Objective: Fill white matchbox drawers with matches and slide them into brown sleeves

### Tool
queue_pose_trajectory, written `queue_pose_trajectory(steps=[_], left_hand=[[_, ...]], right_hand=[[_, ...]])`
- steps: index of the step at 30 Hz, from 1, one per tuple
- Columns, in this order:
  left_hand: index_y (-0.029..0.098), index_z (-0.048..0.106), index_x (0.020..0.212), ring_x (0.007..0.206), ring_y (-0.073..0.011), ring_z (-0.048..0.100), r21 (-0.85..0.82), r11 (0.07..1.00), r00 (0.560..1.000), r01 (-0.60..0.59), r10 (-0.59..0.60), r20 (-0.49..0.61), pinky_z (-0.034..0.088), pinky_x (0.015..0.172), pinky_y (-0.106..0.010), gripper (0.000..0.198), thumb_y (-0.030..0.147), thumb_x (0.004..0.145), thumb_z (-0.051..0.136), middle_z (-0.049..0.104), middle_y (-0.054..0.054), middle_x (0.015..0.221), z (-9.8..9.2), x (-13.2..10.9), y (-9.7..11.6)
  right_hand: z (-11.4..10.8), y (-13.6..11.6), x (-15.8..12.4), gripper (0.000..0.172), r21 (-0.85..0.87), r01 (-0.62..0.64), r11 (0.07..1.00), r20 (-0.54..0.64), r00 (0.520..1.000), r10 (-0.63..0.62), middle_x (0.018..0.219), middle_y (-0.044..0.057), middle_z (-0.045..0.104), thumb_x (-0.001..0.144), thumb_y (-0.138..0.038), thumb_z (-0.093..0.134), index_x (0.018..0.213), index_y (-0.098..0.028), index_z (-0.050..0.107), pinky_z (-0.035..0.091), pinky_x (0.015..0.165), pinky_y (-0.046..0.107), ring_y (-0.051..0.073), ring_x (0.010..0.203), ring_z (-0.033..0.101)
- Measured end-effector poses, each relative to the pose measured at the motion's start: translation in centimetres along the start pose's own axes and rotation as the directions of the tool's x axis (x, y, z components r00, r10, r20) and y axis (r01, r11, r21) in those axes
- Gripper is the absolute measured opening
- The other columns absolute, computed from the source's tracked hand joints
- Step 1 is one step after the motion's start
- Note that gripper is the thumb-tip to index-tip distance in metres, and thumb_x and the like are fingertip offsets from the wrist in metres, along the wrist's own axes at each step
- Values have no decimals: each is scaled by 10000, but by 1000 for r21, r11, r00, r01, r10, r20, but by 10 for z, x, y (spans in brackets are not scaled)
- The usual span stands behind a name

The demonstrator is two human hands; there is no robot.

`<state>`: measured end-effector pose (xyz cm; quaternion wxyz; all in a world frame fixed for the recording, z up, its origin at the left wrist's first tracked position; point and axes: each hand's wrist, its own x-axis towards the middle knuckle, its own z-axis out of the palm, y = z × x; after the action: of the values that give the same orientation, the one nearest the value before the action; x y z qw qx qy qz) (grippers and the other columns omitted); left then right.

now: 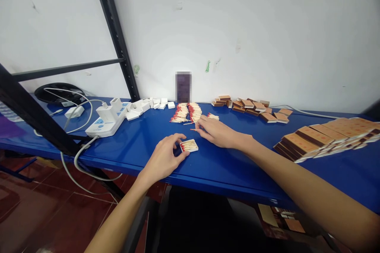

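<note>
My left hand (164, 157) rests on the blue table (142, 142), its thumb and fingers closed around a small open matchbox tray (189, 145) filled with red-tipped matches. My right hand (214, 130) reaches past the tray toward a pile of loose matches (187, 112), its fingertips pinched on a single match lying at the pile's near edge. A smaller bunch of matches (213, 116) lies just beyond that hand.
White inner trays (150, 105) sit left of the matches beside a white power strip (107, 120) with cables. Brown matchbox sleeves (252, 107) lie at the back right, and a fanned row of them (323, 137) at far right. Black shelf bars (117, 35) cross the left side.
</note>
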<state>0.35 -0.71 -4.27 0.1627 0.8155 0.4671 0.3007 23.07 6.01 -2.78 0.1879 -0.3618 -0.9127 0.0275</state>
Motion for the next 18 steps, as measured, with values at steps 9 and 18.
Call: queue_pose_trajectory(steps=[9, 18], left_hand=[[249, 499, 1261, 853, -182, 591, -22, 1000, 1000, -10, 10, -9, 456, 801, -319, 439, 326, 852, 637, 655, -4, 959, 2, 0, -2], [248, 544, 1209, 835, -172, 588, -13, 1000, 1000, -23, 23, -18, 457, 778, -302, 375, 309, 851, 634, 653, 2, 948, 1, 0, -1]], right_hand=[[3, -42, -6, 151, 233, 50, 971, 71, 995, -68, 887, 36, 571, 953, -280, 462, 867, -197, 554, 389, 682, 302, 162, 762, 513], [0, -42, -7, 94, 149, 59, 987, 65, 995, -69, 887, 31, 570, 906, -230, 523, 860, -192, 596, 392, 693, 297, 159, 762, 527]])
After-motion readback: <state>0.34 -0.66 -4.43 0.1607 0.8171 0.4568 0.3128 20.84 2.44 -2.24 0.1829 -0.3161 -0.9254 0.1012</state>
